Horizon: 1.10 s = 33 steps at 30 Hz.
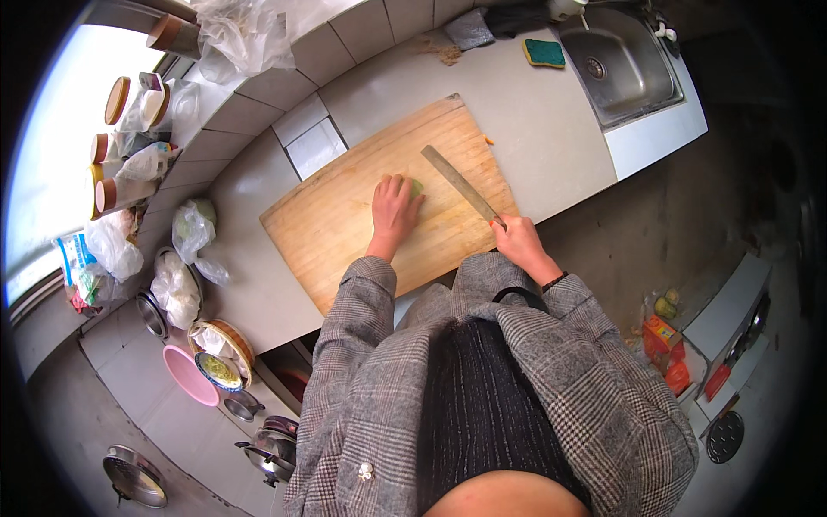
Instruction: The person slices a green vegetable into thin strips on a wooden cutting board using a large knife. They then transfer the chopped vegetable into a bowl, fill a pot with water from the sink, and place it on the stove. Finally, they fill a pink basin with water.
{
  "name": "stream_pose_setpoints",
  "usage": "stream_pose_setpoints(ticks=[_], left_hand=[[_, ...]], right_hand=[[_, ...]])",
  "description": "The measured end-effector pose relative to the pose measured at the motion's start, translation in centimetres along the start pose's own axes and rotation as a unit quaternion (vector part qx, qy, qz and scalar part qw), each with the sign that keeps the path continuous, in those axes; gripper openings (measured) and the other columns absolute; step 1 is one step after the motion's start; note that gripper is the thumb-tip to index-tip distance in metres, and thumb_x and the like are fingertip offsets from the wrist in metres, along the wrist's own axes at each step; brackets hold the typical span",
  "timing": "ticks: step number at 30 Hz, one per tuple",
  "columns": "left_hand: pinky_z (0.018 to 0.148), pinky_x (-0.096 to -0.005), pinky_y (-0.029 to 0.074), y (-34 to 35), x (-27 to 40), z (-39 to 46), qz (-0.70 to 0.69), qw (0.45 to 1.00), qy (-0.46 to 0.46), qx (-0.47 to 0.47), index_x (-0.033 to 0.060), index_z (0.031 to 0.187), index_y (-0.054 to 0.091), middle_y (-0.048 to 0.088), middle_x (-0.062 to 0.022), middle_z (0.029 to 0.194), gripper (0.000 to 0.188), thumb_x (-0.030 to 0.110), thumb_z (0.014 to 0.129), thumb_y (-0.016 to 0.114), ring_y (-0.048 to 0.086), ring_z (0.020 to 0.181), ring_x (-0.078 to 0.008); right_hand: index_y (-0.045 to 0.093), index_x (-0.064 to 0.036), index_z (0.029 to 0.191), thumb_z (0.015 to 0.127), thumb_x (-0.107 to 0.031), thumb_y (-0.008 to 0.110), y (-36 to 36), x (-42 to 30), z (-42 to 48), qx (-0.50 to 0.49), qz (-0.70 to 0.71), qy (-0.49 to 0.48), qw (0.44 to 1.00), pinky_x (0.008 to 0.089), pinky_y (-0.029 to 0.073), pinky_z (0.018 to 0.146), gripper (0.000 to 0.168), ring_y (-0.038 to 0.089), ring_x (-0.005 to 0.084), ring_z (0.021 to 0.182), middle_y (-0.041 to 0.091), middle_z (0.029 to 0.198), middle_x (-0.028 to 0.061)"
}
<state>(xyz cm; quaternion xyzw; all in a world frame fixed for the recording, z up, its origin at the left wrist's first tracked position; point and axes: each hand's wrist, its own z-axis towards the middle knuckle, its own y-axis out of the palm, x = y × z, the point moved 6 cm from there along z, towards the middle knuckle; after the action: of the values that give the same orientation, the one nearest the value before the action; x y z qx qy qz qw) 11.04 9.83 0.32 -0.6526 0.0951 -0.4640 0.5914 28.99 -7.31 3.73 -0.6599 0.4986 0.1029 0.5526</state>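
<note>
A large wooden cutting board (pixel 342 213) lies at a slant on the counter before me. My left hand (pixel 395 205) rests on it, fingers curled over a small pale-green piece of vegetable (pixel 417 188), most of which the hand hides. To the right of that piece, the kitchen knife (pixel 460 183) points up and left over the board, its blade apart from the vegetable. My right hand (pixel 520 240) grips its handle near the board's right front edge. A small orange scrap (pixel 488 140) sits by the board's right edge.
At the upper right is a steel sink (pixel 630 64), with a green-and-yellow sponge (pixel 543 53) beside it. Bagged produce (pixel 194 226), a wicker basket (pixel 239 336), a bowl of shredded vegetable (pixel 219 370) and a pink basin (pixel 190 375) stand on the left. Jars (pixel 117 101) line the windowsill.
</note>
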Motion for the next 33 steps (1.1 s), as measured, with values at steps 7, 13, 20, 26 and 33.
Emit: stream_pose_setpoints(ticks=[7, 13, 20, 26, 33], left_hand=[[0.110, -0.0514, 0.026, -2.5, 0.1, -2.4, 0.041, 0.995, -0.082, 0.026, 0.0045, 0.134, 0.046, 0.043, -0.0208, 0.137, 0.074, 0.036, 0.074, 0.077, 0.037, 0.130, -0.0391], [0.115, -0.0542, 0.015, -0.7, -1.3, -8.0, 0.054, 0.974, -0.217, 0.034, 0.0055, 0.149, 0.023, 0.026, -0.0227, 0.152, 0.107, 0.044, 0.068, 0.081, 0.021, 0.143, -0.0385], [0.116, -0.0508, 0.018, 1.1, -4.7, -7.2, -0.032, 0.998, -0.047, 0.037, 0.0006, 0.143, 0.033, 0.042, -0.0204, 0.143, 0.105, 0.040, 0.060, 0.085, 0.035, 0.136, -0.0367], [0.116, -0.0553, 0.015, -1.8, -0.7, -4.5, 0.040, 0.998, -0.041, -0.032, 0.0011, 0.144, 0.035, 0.037, -0.0214, 0.146, 0.109, 0.048, 0.058, 0.084, 0.031, 0.139, -0.0355], [0.115, -0.0529, 0.021, 0.9, -1.2, -3.2, -0.007, 1.000, -0.008, -0.027, -0.0027, 0.143, 0.034, 0.037, -0.0217, 0.147, 0.100, 0.044, 0.067, 0.080, 0.028, 0.141, -0.0356]], right_hand=[[0.069, -0.001, 0.096, 0.087, -0.018, 0.059, 0.7, -0.8, 0.3, -0.018, -0.048, -0.016, 0.999, 0.0487, 0.050, 0.065, 0.022, 0.062, 0.0431, 0.074, 0.063, 0.075, 0.0254], [0.069, -0.003, 0.102, 0.086, -0.018, 0.059, 1.7, -1.5, 0.9, -0.014, -0.106, -0.064, 0.992, 0.0496, 0.051, 0.065, 0.023, 0.063, 0.0424, 0.070, 0.063, 0.072, 0.0245], [0.070, -0.005, 0.102, 0.085, -0.017, 0.060, 3.0, -1.8, 0.1, -0.024, -0.164, -0.085, 0.982, 0.0490, 0.051, 0.064, 0.023, 0.064, 0.0413, 0.068, 0.064, 0.071, 0.0236], [0.070, -0.004, 0.102, 0.085, -0.016, 0.060, 2.0, -1.7, -0.6, 0.011, -0.123, -0.065, 0.990, 0.0477, 0.051, 0.064, 0.023, 0.063, 0.0413, 0.070, 0.063, 0.071, 0.0245], [0.069, -0.006, 0.105, 0.086, -0.017, 0.059, 3.0, -1.6, -1.7, 0.030, -0.115, -0.027, 0.993, 0.0485, 0.051, 0.065, 0.025, 0.063, 0.0422, 0.072, 0.063, 0.073, 0.0248]])
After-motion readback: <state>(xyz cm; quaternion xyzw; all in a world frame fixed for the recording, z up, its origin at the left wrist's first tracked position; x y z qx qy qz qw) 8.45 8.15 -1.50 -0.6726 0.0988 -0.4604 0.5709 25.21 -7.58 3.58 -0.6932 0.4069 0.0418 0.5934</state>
